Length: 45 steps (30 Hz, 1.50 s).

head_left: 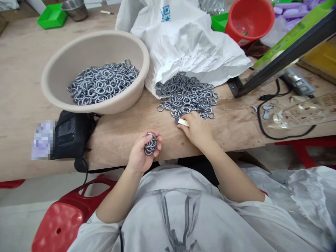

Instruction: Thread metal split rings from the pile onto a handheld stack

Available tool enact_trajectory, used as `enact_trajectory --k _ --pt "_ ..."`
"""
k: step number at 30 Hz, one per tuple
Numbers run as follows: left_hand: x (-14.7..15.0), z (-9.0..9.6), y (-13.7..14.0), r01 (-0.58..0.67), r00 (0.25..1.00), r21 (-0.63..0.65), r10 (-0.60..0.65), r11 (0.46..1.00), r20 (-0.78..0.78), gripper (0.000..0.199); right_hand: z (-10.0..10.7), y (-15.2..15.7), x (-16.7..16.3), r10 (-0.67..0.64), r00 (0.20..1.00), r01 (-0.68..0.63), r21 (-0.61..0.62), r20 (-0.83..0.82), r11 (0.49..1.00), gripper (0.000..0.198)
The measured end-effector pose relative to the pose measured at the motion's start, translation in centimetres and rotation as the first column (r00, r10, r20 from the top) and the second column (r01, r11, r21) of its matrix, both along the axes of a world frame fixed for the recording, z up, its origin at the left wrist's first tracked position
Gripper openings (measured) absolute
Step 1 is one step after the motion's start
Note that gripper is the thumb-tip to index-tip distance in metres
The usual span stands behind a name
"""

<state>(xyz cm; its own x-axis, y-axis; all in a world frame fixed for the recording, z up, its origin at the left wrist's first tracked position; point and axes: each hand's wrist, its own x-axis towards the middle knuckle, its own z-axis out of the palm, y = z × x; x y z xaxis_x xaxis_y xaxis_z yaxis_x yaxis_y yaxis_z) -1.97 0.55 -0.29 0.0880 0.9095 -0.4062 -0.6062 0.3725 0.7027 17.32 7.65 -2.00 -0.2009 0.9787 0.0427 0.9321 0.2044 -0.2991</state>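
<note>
A bunch of grey metal rings (150, 144) rests in my left hand (141, 151), its fingers curled round them above the table's front edge. My right hand (198, 130) pinches a short white stick with a dark end (183, 121); what kind of tool it is I cannot tell. Its fingertips are at the near edge of a pile of loose metal rings (187, 96). That pile spreads out of the mouth of a white woven sack (183, 45) lying on the table. To the left, a large beige basin (49, 80) holds many more such rings.
A black bag-like item (72, 134) sits below the basin. On the right stand a dark metal bar (283, 56), a cable (259, 122) and a clear plastic bag (301, 113). Behind are a red bucket (250, 19), a green tray (52, 15) and a metal bowl (76, 9).
</note>
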Motion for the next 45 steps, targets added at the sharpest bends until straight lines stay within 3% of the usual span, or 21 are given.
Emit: enact_trajectory --k 4,7,9,11,13,15,19,22,26,30,33,36,41,45 --pt "0.5 -0.2 0.3 -0.007 0.998 0.021 0.008 1.0 -0.065 0.041 -0.2 0.1 0.7 -0.034 0.998 0.034 -0.008 -0.054 0.999 0.017" --pt "0.8 -0.9 0.6 -0.025 0.971 0.088 0.045 0.996 -0.233 0.047 0.3 -0.2 1.1 -0.042 0.956 0.045 0.005 -0.29 0.999 0.014" --pt "1.2 -1.3 0.8 -0.018 0.932 0.164 0.076 0.986 -0.356 0.045 0.8 -0.7 1.0 -0.039 0.823 -0.021 -0.1 -0.566 0.995 0.016" --pt "1.8 -1.6 1.0 0.051 0.903 0.218 0.049 0.975 -0.427 0.043 1.1 -1.7 0.3 -0.094 0.588 -0.177 -0.241 -0.803 0.954 0.023" --pt "2.6 -1.7 1.0 0.144 0.897 0.228 -0.029 0.963 -0.441 0.045 0.9 -2.8 -0.8 -0.173 0.391 -0.277 -0.294 -0.904 0.915 0.031" --pt "3.4 -1.7 0.9 0.196 0.904 0.219 -0.089 0.956 -0.417 0.049 0.5 -3.9 -2.1 -0.189 0.321 -0.227 -0.269 -0.928 0.936 0.033" --pt "4.2 -1.4 0.5 0.182 0.931 0.154 -0.12 0.971 -0.345 0.049 -0.4 -5.0 -3.2 -0.126 0.321 -0.078 -0.158 -0.939 0.984 0.025" --pt "4.0 -0.9 0.3 0.15 0.955 0.079 -0.124 0.985 -0.269 0.046 -0.1 -5.0 -2.7 -0.032 0.305 -0.118 -0.071 -0.952 0.99 0.027" --pt "4.0 -0.2 0.0 0.159 0.973 0.025 -0.152 0.987 -0.171 0.046 0.5 -4.6 -2.0 0.091 0.427 -0.188 0.01 -0.9 0.982 0.03" --pt "3.9 0.5 0.0 0.181 0.98 0.005 -0.18 0.983 -0.079 0.043 1.1 -4.3 -1.6 0.087 0.461 -0.192 -0.003 -0.883 0.981 0.037" --pt "3.7 1.0 0.1 0.162 0.985 -0.016 -0.163 0.987 -0.054 0.041 1.5 -4.5 -1.1 0.253 0.613 -0.226 0.14 -0.749 0.964 0.04" --pt "3.7 1.1 0.1 0.139 0.988 -0.06 -0.142 0.989 -0.066 0.042 1.8 -5.0 -0.7 0.333 0.728 -0.289 0.171 -0.599 0.942 0.043" --pt "4.0 1.0 0.2 0.124 0.989 -0.075 -0.13 0.989 -0.076 0.046 2.0 -5.4 -0.9 0.324 0.794 -0.289 0.149 -0.514 0.946 0.045" --pt "4.0 0.9 0.0 0.126 0.988 -0.069 -0.132 0.99 -0.082 0.048 1.9 -5.1 -0.7 0.335 0.797 -0.296 0.158 -0.502 0.942 0.046"
